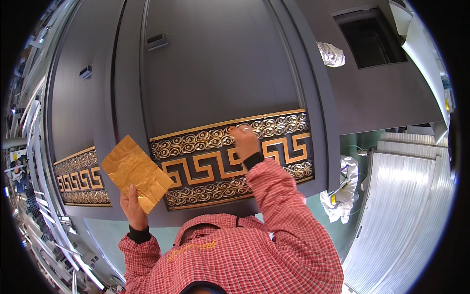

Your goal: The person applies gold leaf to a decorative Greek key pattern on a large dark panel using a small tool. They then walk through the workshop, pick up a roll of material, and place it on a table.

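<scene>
My left hand (132, 203) grips the lower end of a creased gold foil sheet (134, 169), thumb on its front, in front of the dark grey door panels. My right hand (245, 142) is closed, its fingertips at the upper scroll row of the ornamental band (205, 166). What the right fingers hold, if anything, is too small to make out. The band has gold edges, silver-gold swirls along top and bottom, and a gold Greek-key pattern between them. Part of that pattern is hidden behind my right hand and sleeve.
A narrower door panel (85, 117) with a matching band stands at the left. Small dark handles (156, 41) sit higher up. At the right are a rectangular opening (372, 36), plastic-wrapped bundles (340, 191) and ribbed pale sheets (401, 196). Racks of long metal profiles (34, 122) line the far left.
</scene>
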Demonstrator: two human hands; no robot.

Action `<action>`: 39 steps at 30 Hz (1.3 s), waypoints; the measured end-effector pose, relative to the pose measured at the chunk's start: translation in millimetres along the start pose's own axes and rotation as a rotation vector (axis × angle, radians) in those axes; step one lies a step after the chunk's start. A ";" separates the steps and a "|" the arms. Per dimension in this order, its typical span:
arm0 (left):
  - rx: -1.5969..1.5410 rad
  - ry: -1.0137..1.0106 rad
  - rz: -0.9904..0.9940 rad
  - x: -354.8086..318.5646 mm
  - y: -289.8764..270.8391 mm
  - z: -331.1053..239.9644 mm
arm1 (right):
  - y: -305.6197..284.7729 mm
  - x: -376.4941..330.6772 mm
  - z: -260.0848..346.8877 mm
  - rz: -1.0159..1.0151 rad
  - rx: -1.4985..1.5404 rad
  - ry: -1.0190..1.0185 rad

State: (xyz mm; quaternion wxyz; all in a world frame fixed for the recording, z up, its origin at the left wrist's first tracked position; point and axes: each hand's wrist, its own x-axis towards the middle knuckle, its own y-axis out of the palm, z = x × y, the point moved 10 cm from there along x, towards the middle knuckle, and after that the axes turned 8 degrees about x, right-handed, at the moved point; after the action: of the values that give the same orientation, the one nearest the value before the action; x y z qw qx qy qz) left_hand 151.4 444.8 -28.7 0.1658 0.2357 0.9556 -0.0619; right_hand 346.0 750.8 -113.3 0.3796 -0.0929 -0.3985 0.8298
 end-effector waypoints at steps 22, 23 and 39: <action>0.027 0.012 0.065 -1.9 39.3 -4.7 | -50.5 -3.3 -71.5 -0.153 -0.126 0.052; 0.032 0.011 0.067 -2.8 40.3 -4.7 | -42.9 4.0 -31.1 -0.161 -0.089 -0.160; 0.063 0.023 0.097 -4.2 55.7 -6.5 | -55.7 5.0 -61.3 -0.127 -0.178 0.024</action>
State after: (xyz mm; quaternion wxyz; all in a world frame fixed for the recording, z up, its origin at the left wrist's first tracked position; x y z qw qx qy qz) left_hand 179.3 493.3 -23.4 0.1502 0.2875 0.9424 -0.0813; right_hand 401.5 812.5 -112.6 0.4266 -0.1106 -0.4710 0.7642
